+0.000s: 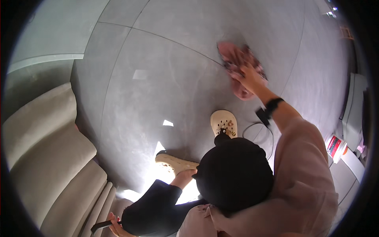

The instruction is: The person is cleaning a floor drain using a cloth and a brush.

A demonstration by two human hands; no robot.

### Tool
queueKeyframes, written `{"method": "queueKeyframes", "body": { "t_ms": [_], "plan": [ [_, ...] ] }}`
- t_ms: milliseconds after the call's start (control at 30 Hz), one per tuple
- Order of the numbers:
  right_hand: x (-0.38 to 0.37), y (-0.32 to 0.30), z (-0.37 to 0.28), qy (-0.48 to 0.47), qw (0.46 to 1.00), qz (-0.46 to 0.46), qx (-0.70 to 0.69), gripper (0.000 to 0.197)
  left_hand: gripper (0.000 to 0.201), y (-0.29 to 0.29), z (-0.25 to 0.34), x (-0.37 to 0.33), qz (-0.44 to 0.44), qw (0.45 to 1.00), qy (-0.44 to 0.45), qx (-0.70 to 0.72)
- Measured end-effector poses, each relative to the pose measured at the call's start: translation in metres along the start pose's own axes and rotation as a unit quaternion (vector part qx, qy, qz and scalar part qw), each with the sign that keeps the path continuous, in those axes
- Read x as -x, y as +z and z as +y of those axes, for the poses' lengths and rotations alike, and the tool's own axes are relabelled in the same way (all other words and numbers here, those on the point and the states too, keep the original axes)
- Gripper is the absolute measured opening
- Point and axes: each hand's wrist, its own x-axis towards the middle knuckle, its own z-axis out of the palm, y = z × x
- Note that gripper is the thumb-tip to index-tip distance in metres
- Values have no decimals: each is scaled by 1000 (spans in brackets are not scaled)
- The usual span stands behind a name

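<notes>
On the grey floor ahead, my right hand (249,76) presses onto a crumpled pink and dark-patterned cloth (243,91). Its fingers are curled into the fabric and slightly smeared by motion. My right arm reaches out straight, with a black band (273,105) and small black box at the wrist. At the lower left, my left hand (117,228) is beside my bent knee. A thin black bar-shaped object (102,225) crosses it; I cannot make out whether the fingers grip it, since much of the hand is hidden.
A beige cushioned sofa (43,162) lines the left side. My feet wear cream clogs (224,121). A thin dark cable (258,123) loops beside the right foot. At the right stands a white tub with a red label (335,148). Bright light patches (168,123) lie on the floor.
</notes>
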Motion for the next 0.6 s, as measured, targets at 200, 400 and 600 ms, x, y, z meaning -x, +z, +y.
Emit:
{"method": "queueKeyframes", "body": {
  "t_ms": [200,400,600],
  "plan": [
    [-60,42,44,59,996,62,-5,33,34,2,-6,-10,-88,967,198,-131],
    [-27,11,-69,11,997,-71,-7,28,36,7,6,-6,-100,994,32,-16],
    [-49,13,-65,-38,998,-8,-47,29,30,-12,-4,-15,-75,995,59,-41]
  ]
}}
